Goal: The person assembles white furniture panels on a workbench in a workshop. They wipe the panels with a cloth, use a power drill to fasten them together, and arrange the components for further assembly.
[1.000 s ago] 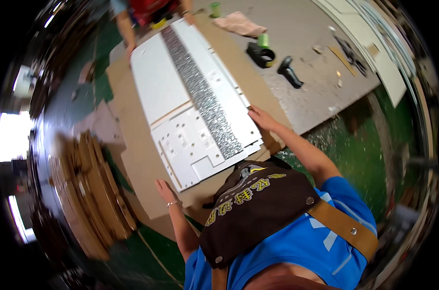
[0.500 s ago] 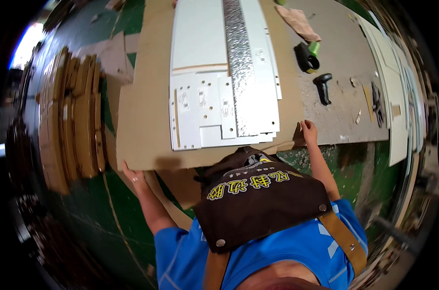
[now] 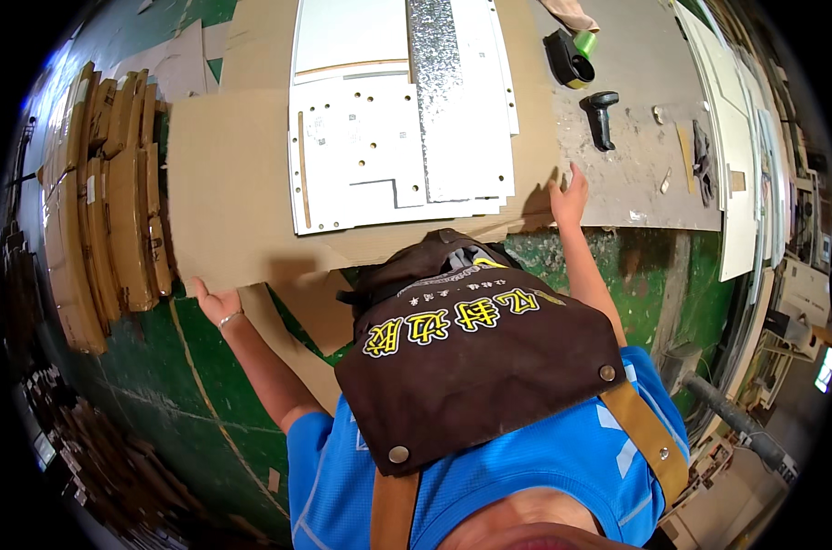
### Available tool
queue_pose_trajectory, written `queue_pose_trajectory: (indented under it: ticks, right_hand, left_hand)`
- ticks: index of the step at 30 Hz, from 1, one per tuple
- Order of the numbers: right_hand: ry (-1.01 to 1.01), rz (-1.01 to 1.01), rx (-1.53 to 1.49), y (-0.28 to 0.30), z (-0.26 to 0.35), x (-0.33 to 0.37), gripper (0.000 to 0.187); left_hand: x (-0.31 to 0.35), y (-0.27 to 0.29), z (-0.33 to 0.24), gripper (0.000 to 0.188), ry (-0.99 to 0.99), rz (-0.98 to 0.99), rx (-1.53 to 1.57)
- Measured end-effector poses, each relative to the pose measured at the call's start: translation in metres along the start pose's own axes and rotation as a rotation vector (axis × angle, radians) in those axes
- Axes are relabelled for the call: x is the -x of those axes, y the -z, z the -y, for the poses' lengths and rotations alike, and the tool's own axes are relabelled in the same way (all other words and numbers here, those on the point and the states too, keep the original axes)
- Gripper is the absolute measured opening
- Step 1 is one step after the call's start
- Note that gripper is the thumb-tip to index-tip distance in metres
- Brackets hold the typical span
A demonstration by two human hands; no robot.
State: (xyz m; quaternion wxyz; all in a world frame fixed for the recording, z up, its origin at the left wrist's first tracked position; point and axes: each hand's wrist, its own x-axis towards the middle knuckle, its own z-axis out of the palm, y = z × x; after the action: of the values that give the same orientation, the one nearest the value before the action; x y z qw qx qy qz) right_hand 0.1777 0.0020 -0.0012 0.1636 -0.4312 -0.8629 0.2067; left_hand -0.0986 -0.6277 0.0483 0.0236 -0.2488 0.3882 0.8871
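A stack of white panels point(image 3: 356, 197) with drilled holes lies on a large brown cardboard sheet point(image 3: 228, 183). A strip of silvery, crinkled foam wrap point(image 3: 437, 110) runs lengthwise over the panels. At the sheet's near left corner, my left hand point(image 3: 218, 304) grips the edge, its fingers partly hidden by the board. My right hand point(image 3: 570, 200) is beside the sheet's right edge, over the grey tabletop, with thumb and forefinger apart and nothing between them.
On the grey table point(image 3: 636, 192) lie a black handheld scanner point(image 3: 600, 119), a black tape dispenser point(image 3: 567, 60) with green tape, and a cloth point(image 3: 572, 13). Flattened cartons point(image 3: 113, 202) stand stacked at left. White boards point(image 3: 737, 174) lean along the right side.
My right hand's fingers have spread from a pinched pose. My left hand stays at the cardboard corner. The whole view has shifted, so the panels and table appear higher and further left.
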Motion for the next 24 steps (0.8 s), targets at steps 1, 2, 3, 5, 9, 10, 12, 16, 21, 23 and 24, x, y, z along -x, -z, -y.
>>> queue_pose_trajectory:
  ticks: [1, 2, 3, 5, 9, 10, 12, 16, 21, 23, 24]
  right_hand:
    - [0.122, -0.029, -0.076, 0.0, 0.019, -0.001, 0.054]
    - [0.236, -0.068, -0.149, 0.001, 0.041, -0.003, 0.053]
    - [0.296, -0.015, -0.185, 0.002, 0.07, 0.0, 0.052]
    - [0.437, 0.073, -0.219, 0.0, 0.129, 0.009, 0.05]
    - [0.797, 0.251, -0.329, -0.04, 0.223, 0.025, 0.055]
    - [0.777, 0.649, -0.087, -0.022, 0.263, 0.02, 0.065]
    - [0.838, 0.533, 0.072, -0.044, 0.277, 0.035, 0.087]
    - [0.871, 0.481, 0.135, -0.066, 0.287, 0.037, 0.092]
    - [0.83, 0.465, 0.054, -0.06, 0.281, 0.036, 0.087]
    - [0.744, 0.533, -0.085, -0.044, 0.288, 0.03, 0.081]
    - [0.735, 0.42, -0.219, -0.045, 0.282, 0.024, 0.077]
  left_hand:
    - [-0.01, 0.029, -0.005, 0.045, -0.03, -0.127, -0.099]
    - [-0.018, 0.043, -0.01, 0.045, -0.052, -0.247, -0.196]
    - [-0.008, 0.023, -0.005, 0.045, -0.015, -0.231, -0.203]
    - [0.001, 0.003, 0.001, 0.045, 0.059, -0.153, -0.178]
    - [0.009, -0.013, 0.028, 0.05, 0.124, -0.019, -0.15]
    - [0.014, -0.01, 0.033, 0.051, 0.142, -0.033, -0.121]
    - [0.02, -0.01, 0.043, 0.052, 0.153, 0.035, -0.101]
    - [0.021, 0.013, 0.044, 0.051, 0.279, -0.013, -0.116]
    - [0.056, -0.031, 0.063, 0.06, 0.168, 0.276, -0.111]
    - [0.06, -0.019, 0.063, 0.067, 0.202, 0.69, -0.077]
    - [0.07, -0.03, 0.062, 0.068, 0.14, 0.778, -0.109]
